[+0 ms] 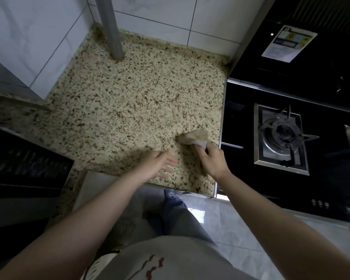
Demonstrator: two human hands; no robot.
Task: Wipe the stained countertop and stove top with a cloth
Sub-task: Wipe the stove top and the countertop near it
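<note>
Speckled worktop (129, 93): right hand (212, 160) grips cloth (194, 137) near its right edge, beside stove top (240, 128); left hand (160, 163) spread, empty

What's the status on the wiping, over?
Right hand grips cloth on countertop near stove top. Left hand open. Nothing blocking.

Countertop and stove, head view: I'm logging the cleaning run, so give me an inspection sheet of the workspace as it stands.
Surface: speckled countertop, grime in the back corner by the grey pipe.
Job's things: crumpled cloth on the counter near the stove top; burner unlit.
Clutter: nothing seen.
Grippers: right hand grips the cloth; left hand open, blurred, over the counter.
Cables: nothing seen.
Surroundings: white wall tiles; label on the black panel.
</note>
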